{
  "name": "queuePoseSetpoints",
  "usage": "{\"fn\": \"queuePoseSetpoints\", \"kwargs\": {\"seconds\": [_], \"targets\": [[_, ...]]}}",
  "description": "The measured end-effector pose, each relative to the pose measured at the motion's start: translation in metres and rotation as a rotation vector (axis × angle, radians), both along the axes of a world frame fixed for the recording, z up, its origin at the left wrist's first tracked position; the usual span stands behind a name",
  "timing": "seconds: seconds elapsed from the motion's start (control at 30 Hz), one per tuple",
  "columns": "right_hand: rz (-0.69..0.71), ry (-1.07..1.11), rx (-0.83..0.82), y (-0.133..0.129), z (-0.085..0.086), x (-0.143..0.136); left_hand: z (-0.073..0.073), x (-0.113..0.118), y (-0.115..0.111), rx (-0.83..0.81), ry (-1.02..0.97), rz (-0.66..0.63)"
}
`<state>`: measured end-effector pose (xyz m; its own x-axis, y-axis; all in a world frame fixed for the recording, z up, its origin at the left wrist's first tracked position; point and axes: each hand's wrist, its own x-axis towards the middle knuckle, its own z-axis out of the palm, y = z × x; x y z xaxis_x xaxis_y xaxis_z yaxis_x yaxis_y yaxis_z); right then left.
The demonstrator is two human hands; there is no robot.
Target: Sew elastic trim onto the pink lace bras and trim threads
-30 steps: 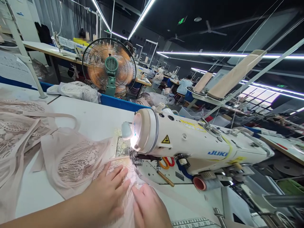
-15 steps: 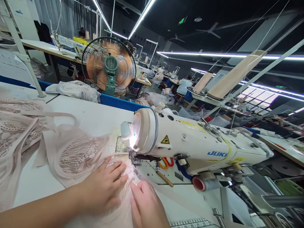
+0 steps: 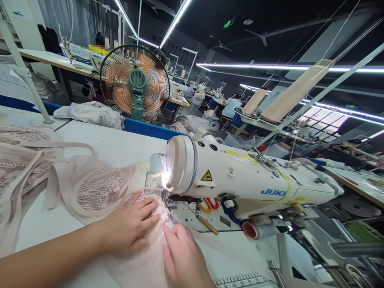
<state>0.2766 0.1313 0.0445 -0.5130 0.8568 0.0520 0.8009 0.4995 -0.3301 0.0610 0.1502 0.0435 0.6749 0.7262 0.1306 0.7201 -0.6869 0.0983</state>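
A pale pink lace garment [image 3: 100, 190] lies on the white table and runs up to the needle area of a JUKI sewing machine [image 3: 240, 176]. My left hand [image 3: 129, 224] rests on the garment just left of the needle, its fingers stretched out and spread over the lace. My right hand [image 3: 184, 254] is closed, thumb and fingertips pinching the garment's edge in front of the needle. The lamp at the machine's head lights the fabric there. The presser foot is mostly hidden behind the machine head.
More pale pink lace pieces [image 3: 22, 168] are piled at the left. Orange-and-red-handled scissors [image 3: 207, 205], a wooden-handled tool [image 3: 208, 225] and a thread cone [image 3: 261, 231] lie under the machine arm. A measuring tape [image 3: 243, 280] is at the front. A fan [image 3: 136, 82] stands behind.
The garment and my left hand have shifted slightly toward the needle. My right hand keeps its pinch and has moved a little up and left. The whole view has drifted slightly.
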Motion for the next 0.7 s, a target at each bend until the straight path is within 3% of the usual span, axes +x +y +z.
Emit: {"fn": "queuePoseSetpoints", "kwargs": {"seconds": [0.53, 0.7], "targets": [[-0.066, -0.043, 0.005, 0.004, 0.003, -0.008, 0.000, -0.008, 0.019, 0.050, -0.055, -0.072], [-0.066, -0.111, 0.037, 0.010, 0.004, -0.013, 0.014, -0.014, 0.036, 0.104, -0.042, -0.148]]}}
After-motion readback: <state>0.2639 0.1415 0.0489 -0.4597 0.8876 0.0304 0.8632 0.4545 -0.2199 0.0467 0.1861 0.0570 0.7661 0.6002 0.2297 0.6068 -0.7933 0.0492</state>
